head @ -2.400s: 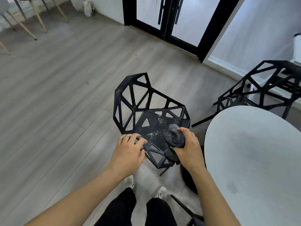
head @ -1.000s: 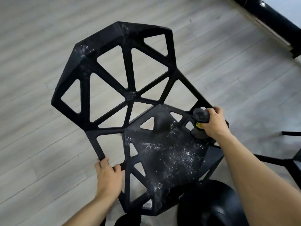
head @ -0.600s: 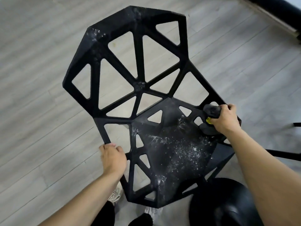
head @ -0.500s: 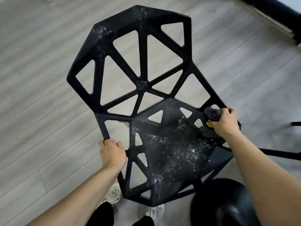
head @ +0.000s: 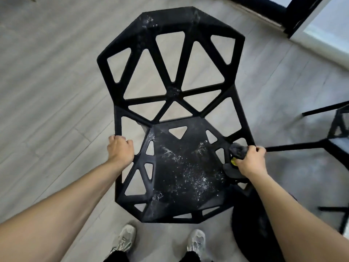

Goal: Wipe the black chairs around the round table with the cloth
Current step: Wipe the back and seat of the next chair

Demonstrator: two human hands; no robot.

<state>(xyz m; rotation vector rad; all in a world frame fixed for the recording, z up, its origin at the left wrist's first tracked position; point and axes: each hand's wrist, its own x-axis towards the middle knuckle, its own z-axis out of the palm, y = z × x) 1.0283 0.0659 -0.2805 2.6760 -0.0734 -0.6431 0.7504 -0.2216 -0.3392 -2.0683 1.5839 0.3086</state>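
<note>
Black chair (head: 181, 167), prob. stiff & light, is being gripped at frame centre: left hand (head: 120, 150) on rim, right hand (head: 249, 159) clamping soft cloth (head: 237, 149) to rim.

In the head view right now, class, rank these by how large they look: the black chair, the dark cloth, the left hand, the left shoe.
1. black chair, by far the largest.
2. left shoe and left hand: look alike; the hand is nearer the camera, so unranked.
3. dark cloth, smallest, though the right hand hides part.

Open floor (head: 47, 91) left; second chair (head: 336, 140) close on right.
</note>
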